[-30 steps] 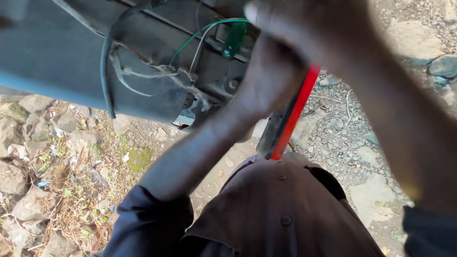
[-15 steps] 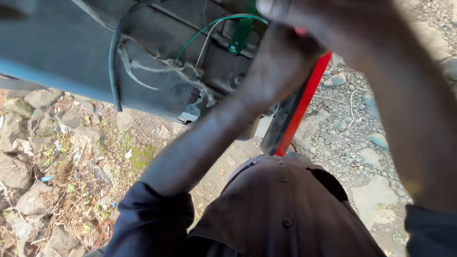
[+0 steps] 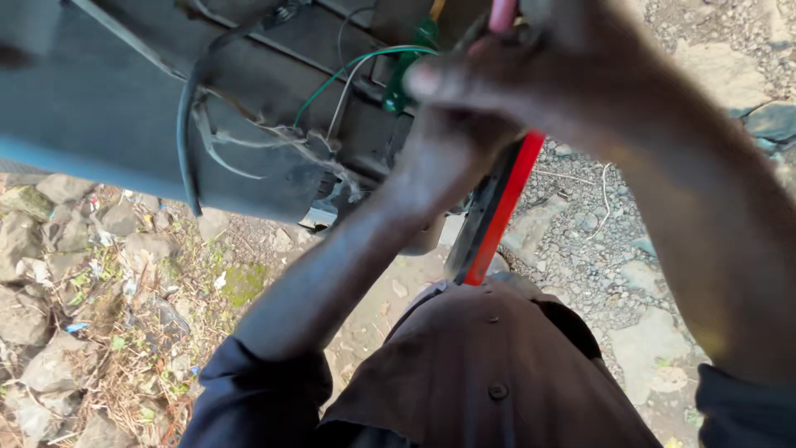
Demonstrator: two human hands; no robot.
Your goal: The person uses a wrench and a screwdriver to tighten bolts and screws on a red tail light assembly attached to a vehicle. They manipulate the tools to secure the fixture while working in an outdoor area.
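Note:
A dark grey vehicle panel (image 3: 124,108) fills the upper left, with loose black, white and green wires (image 3: 332,83) hanging off it. My left hand (image 3: 448,158) reaches up to the panel's right end beside a green connector (image 3: 402,83); its fingers are hidden behind my right hand. Blurred and close to the camera, my right hand (image 3: 539,75) is closed around a pink-red handle (image 3: 502,12) that sticks out at the top edge. A red and black bar (image 3: 502,207) slants down below both hands.
Below is my dark brown buttoned shirt (image 3: 489,373). Rough stones, dry grass and litter (image 3: 75,315) cover the ground at left. Gravel and flat rocks (image 3: 630,249) lie at right.
My right hand has dropped lower and further left across the view, and the pink-red handle now shows above it. My left forearm stays raised at the panel.

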